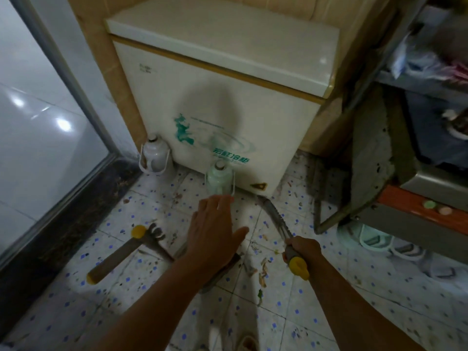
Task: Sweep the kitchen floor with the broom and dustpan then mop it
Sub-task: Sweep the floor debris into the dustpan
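My right hand (301, 249) grips the grey ribbed broom handle (277, 224) just above its yellow end cap. The handle slants up-left to the freezer's base, where its far end is hidden. My left hand (215, 229) is open with spread fingers, hovering just in front of a pale green thermos flask (219, 177) without touching it. The dustpan's brown handle (114, 257), with a yellow knob and a toothed comb, lies on the floor at the left. Its dark pan edge (222, 271) shows under my left forearm. Food scraps (263, 269) litter the speckled tile floor (291, 300).
A white chest freezer (215, 97) stands straight ahead against the wall. A white thermos (154, 155) sits at its left corner. A glass sliding door (45, 122) with a dark threshold runs along the left. A metal shelf rack (379, 153) and slippers (405, 249) are at the right.
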`<state>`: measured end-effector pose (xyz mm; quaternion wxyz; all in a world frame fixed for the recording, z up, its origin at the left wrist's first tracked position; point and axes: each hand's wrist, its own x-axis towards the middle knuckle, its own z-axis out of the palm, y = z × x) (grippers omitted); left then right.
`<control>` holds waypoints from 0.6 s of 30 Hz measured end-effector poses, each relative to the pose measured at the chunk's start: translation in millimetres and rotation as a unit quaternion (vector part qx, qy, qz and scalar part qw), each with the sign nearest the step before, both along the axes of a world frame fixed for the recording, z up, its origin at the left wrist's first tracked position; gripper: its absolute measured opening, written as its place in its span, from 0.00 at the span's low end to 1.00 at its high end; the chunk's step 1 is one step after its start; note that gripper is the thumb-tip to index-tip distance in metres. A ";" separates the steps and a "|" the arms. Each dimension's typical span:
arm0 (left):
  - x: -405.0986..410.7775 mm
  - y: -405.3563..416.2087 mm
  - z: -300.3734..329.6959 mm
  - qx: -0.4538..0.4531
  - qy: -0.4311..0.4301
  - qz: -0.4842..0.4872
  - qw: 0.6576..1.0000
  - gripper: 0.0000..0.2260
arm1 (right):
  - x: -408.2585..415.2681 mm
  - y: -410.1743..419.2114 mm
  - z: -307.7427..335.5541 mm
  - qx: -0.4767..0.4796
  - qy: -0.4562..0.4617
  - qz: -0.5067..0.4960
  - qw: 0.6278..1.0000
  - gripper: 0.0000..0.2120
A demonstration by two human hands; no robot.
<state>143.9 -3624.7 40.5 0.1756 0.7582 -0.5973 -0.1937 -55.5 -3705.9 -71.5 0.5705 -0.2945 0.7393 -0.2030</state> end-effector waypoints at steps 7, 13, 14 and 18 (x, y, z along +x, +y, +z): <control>-67.6 -55.0 -5.6 0.069 0.046 -0.019 0.996 0.27 | -49.8 -47.2 13.2 0.017 -0.041 -0.042 0.998 0.24; -106.0 -103.9 -16.7 0.112 0.075 -0.047 0.990 0.24 | -79.2 -98.0 0.8 0.005 -0.075 -0.117 0.990 0.25; -109.6 -113.2 -18.2 0.116 0.077 -0.050 0.989 0.24 | -82.2 -104.8 4.9 0.003 -0.075 -0.115 0.991 0.22; -118.9 -156.9 -23.5 0.111 0.083 -0.069 0.988 0.22 | -89.5 -141.1 8.3 0.000 -0.093 -0.118 0.989 0.24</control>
